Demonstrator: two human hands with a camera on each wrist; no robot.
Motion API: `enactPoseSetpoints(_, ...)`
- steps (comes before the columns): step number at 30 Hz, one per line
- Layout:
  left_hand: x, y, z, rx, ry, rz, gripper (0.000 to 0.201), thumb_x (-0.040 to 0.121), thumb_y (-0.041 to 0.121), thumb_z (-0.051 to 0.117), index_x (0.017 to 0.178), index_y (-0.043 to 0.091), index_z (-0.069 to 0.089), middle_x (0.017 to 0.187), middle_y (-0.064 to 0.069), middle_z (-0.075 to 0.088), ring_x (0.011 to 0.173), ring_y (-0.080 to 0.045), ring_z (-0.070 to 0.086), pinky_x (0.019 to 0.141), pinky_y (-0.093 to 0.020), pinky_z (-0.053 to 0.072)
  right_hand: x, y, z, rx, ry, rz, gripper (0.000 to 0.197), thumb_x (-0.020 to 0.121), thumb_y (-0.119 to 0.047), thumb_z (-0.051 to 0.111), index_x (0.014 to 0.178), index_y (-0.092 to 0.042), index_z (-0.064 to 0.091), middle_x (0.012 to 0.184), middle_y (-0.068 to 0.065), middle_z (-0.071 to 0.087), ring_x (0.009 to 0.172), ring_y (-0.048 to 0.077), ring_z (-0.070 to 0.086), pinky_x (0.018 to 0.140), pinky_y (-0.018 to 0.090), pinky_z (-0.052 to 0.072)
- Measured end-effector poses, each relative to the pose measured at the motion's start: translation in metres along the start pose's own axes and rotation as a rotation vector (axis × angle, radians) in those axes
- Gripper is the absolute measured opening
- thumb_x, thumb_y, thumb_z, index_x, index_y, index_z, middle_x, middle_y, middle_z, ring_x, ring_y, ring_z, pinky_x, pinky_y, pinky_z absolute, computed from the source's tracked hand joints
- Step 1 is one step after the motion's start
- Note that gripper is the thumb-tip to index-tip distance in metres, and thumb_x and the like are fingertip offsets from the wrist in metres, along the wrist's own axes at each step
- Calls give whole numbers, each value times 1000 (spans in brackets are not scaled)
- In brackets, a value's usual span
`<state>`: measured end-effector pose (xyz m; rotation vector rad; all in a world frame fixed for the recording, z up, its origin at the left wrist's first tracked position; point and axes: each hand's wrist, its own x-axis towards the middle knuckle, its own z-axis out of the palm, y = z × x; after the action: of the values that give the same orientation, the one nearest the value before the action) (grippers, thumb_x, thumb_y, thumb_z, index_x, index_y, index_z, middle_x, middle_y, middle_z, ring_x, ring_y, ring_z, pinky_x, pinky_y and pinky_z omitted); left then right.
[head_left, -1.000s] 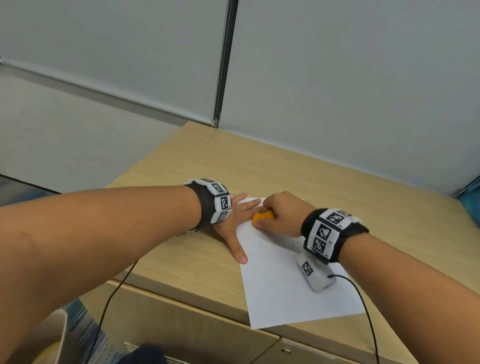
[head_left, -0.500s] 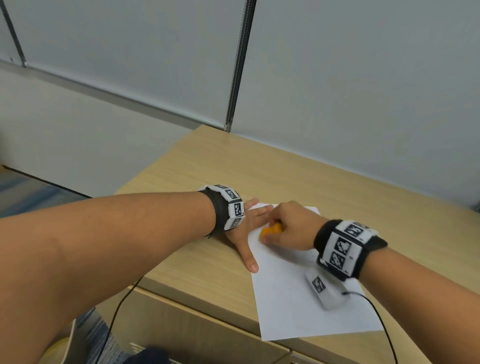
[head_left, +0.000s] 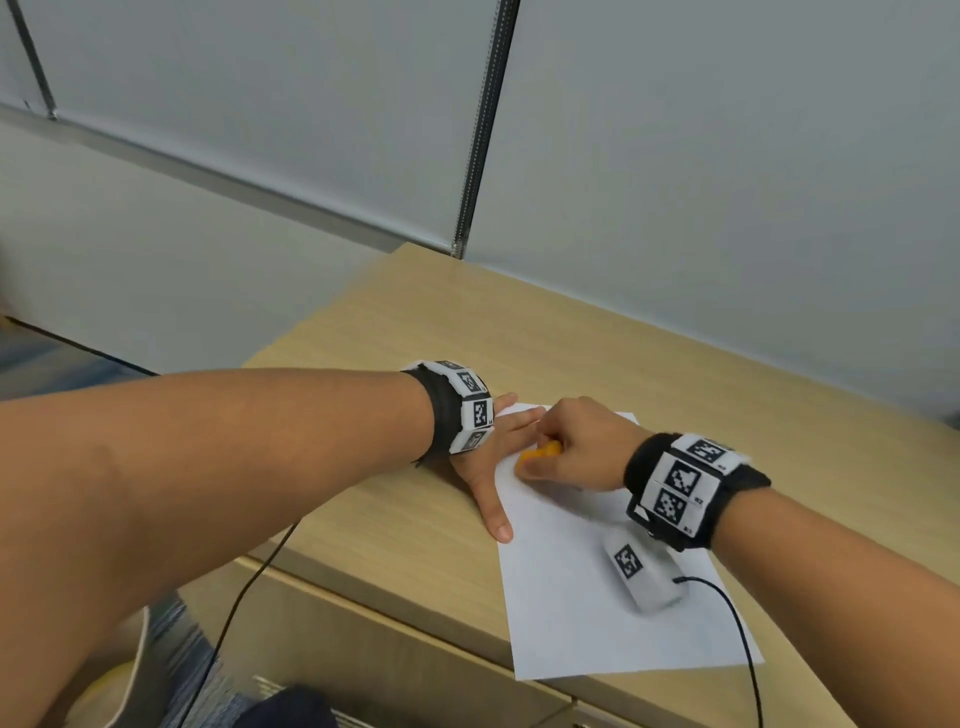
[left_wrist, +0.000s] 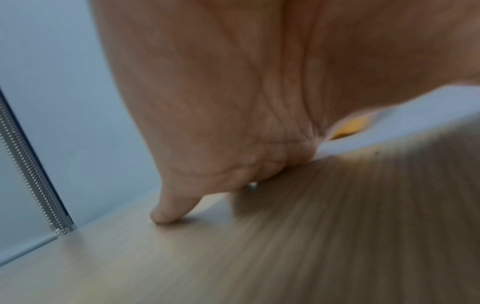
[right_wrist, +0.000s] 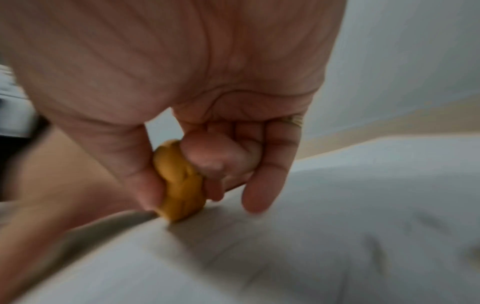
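A white sheet of paper lies on the wooden desk. My left hand lies flat with straight fingers on the sheet's upper left corner, thumb along its left edge. My right hand pinches a small orange eraser-like lump between thumb and curled fingers and holds it down on the paper beside the left hand. The right wrist view shows the orange lump touching the paper. From the left wrist, the lump is a blurred orange patch beyond the palm.
A small white device with a black marker and a black cable lies on the paper under my right wrist. Grey partition walls stand behind the desk. The desk's front edge drops to drawers and floor.
The head camera's view has shifted slightly, so the scene sits further right in frame. Both hands keep their places on the paper, with the right hand still on the orange lump.
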<state>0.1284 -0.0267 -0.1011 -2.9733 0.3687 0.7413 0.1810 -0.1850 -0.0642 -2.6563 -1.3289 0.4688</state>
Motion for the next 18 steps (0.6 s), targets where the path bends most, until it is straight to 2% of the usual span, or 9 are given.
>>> enactPoseSetpoints(3, -6, 3, -4, 8, -14, -32, 138, 63, 83, 68, 151, 35, -27, 160, 8, -32, 147, -30, -28, 117, -57, -10, 12, 9, -4, -20, 88, 55, 35, 85, -36, 70, 75, -2, 68, 66, 9, 66, 61, 26, 63, 55, 34, 49)
enactPoseSetpoints(6, 1, -1, -1, 7, -23, -9, 141, 46, 97, 59, 153, 44, -16, 161, 4, -30, 145, -31, -33, 118, -58, -12, -10, -8, 9, 5, -63, -74, 33, 83, -38, 75, 72, -7, 66, 60, -3, 58, 55, 12, 53, 56, 29, 45)
enactPoseSetpoints(8, 6, -3, 3, -1, -4, -1, 143, 40, 101, 56, 149, 48, -20, 161, 4, -31, 144, -29, -35, 118, -59, -8, -14, -7, 9, 39, -130, -65, 34, 83, -40, 77, 70, -11, 64, 54, -10, 57, 50, 5, 52, 56, 25, 46)
enactPoseSetpoints(10, 11, -7, 7, -23, 14, -4, 145, 46, 96, 62, 149, 43, -27, 159, 8, -33, 144, -26, -34, 119, -58, -11, -3, 6, -3, 26, -61, 9, 34, 85, -39, 76, 68, -13, 63, 51, -12, 61, 47, 6, 58, 60, 28, 52)
enactPoseSetpoints(12, 13, -10, 11, -14, 33, -19, 153, 37, 100, 54, 150, 39, -28, 159, 11, -34, 145, -27, -33, 118, -59, -10, 8, 16, -11, 19, 49, 89, 36, 86, -37, 71, 73, -4, 66, 59, 1, 69, 51, 17, 67, 61, 35, 58)
enactPoseSetpoints(13, 14, -11, 11, -9, 30, -15, 155, 31, 102, 50, 150, 39, -28, 159, 12, -34, 145, -27, -34, 118, -59, -10, 8, 15, -10, 15, 74, 92, 36, 86, -36, 68, 76, -2, 66, 63, 8, 70, 55, 22, 69, 59, 35, 57)
enactPoseSetpoints(14, 15, -10, 11, -7, 20, -10, 155, 29, 103, 47, 150, 41, -27, 159, 11, -34, 145, -27, -35, 118, -59, -11, 4, 10, -6, 2, 59, 58, 33, 86, -35, 68, 75, -3, 66, 64, 8, 69, 56, 22, 67, 56, 33, 53)
enactPoseSetpoints(16, 13, -10, 9, 12, -20, 3, 149, 35, 104, 50, 150, 44, -22, 159, 7, -36, 143, -30, -37, 118, -58, -10, -9, -7, 8, -24, -32, -71, 27, 86, -35, 70, 71, -14, 63, 62, -3, 60, 54, 10, 56, 52, 23, 44)
enactPoseSetpoints(18, 15, -12, 8, -7, -35, -4, 147, 41, 101, 55, 151, 43, -23, 157, 6, -38, 143, -31, -37, 119, -59, -7, -17, -12, 14, 11, -86, -116, 29, 85, -38, 73, 68, -18, 60, 59, -8, 55, 53, 6, 50, 52, 20, 41)
